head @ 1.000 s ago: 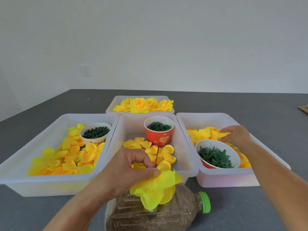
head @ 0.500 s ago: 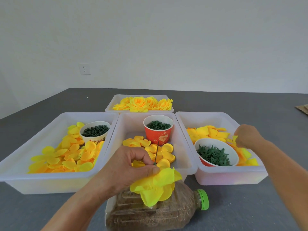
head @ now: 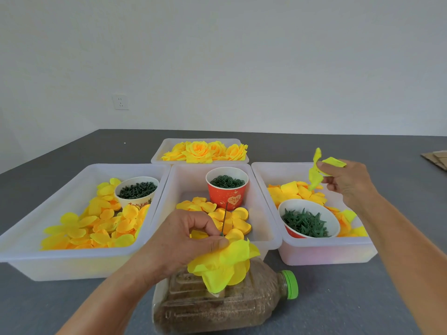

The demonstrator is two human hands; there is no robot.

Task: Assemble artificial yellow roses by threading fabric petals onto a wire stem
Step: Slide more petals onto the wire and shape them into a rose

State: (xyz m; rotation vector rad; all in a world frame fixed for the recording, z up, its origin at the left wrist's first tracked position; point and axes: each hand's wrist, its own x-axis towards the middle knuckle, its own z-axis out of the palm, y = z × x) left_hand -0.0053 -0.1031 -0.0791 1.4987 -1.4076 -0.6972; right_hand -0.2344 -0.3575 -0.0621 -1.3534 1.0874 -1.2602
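Observation:
My left hand [head: 186, 240] pinches a thin dark wire stem [head: 224, 218] that pokes up through a bunch of yellow fabric petals [head: 223, 264] gathered under my thumb. This half-built rose hangs over a plastic bottle [head: 217, 308] lying on its side, filled with brown grains. My right hand [head: 346, 182] is raised above the right bin [head: 321, 252] and pinches one loose yellow petal piece [head: 315, 170], which dangles from my fingers.
Three white bins stand side by side on the grey table: the left bin [head: 21, 247] with petals and a cup of green parts [head: 136, 192], the middle bin [head: 266, 228] with a red cup of green rings [head: 227, 187], the right one with a bowl of green calyxes [head: 306, 222]. Finished roses [head: 205, 151] fill a far bin.
My right hand has lifted out of the right bin and risen above it with a yellow petal piece pinched. My left hand has kept still on the stem.

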